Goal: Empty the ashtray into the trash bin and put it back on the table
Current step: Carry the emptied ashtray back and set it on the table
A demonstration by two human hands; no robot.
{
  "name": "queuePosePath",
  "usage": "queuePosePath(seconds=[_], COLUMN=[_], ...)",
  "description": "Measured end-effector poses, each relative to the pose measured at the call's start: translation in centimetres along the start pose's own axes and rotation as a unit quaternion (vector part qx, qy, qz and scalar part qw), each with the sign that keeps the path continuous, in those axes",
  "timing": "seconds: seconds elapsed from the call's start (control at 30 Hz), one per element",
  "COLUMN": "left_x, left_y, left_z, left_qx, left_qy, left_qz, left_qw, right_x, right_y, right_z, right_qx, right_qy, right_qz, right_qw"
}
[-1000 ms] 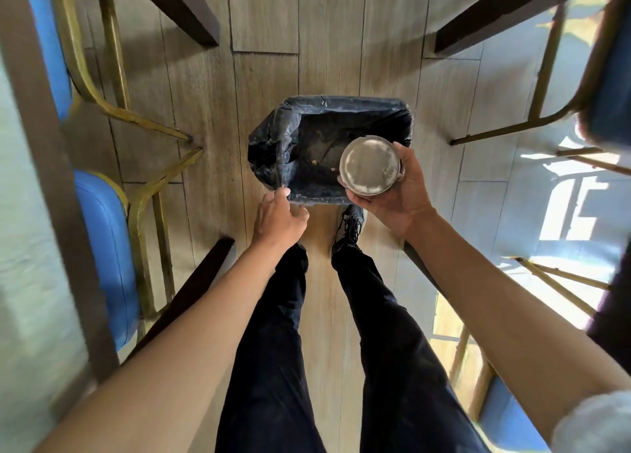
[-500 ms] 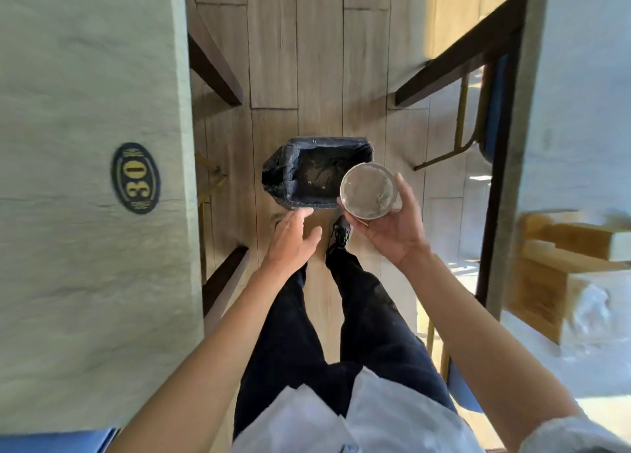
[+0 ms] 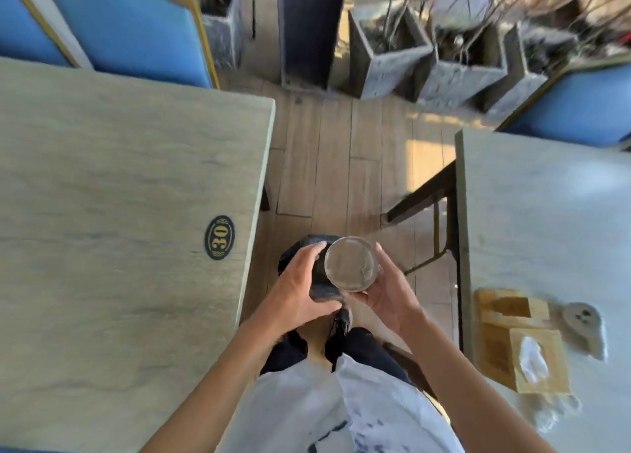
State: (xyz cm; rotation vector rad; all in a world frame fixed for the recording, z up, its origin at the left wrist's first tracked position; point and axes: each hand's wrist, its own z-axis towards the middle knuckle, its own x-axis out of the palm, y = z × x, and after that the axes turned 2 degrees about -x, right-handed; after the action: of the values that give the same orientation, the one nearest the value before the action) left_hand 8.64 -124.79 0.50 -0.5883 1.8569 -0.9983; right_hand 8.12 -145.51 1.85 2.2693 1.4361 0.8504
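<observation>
A round metal ashtray rests upright in my right hand, its fingers curled around its rim, its inside facing the camera. It hangs above the trash bin, a small bin lined with a black bag on the floor between two tables, mostly hidden behind my hands. My left hand floats just left of the ashtray with fingers spread, holding nothing. A stone-look table with an oval "30" plaque is on the left. A pale table lies on the right.
On the right table stand a wooden holder, a wooden tissue box and a grey round object. Blue chairs stand behind both tables. Grey planters line the far end of the wooden floor aisle.
My head has risen, so both tabletops now fill the sides. My left hand has let go of the bin's rim and come up beside the ashtray. The ashtray has lifted away from the bin.
</observation>
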Motion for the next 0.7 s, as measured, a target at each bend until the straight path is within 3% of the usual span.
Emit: queuePosePath(seconds=[0.13, 0.47, 0.57, 0.63, 0.7], left_x=[-1.3, -0.5, 0.2, 2.9, 3.2], left_y=[-1.1, -2.0, -2.2, -2.9, -2.8], left_z=[-2.3, -7.7, -8.6, -11.8, -12.6], left_qx=[0.0, -0.097, -0.122, -0.201, -0.207], left_qy=[-0.07, -0.226, -0.229, -0.319, -0.332], left_qz=[0.004, -0.014, -0.02, -0.023, -0.02], left_qw=[0.998, 0.969, 0.966, 0.926, 0.92], right_x=[3.2, 7.7, 7.4, 8.3, 8.6], right_y=[0.3, -0.4, -0.5, -1.9, -2.3], right_z=[-1.0, -2.1, -1.3, -1.7, -1.0], right_qx=[-0.009, 0.025, 0.018, 0.065, 0.07], right_qy=[0.017, 0.098, 0.113, 0.222, 0.236], right_qz=[-0.099, -0.262, -0.302, -0.392, -0.42], right_qw=[0.995, 0.96, 0.946, 0.89, 0.874])
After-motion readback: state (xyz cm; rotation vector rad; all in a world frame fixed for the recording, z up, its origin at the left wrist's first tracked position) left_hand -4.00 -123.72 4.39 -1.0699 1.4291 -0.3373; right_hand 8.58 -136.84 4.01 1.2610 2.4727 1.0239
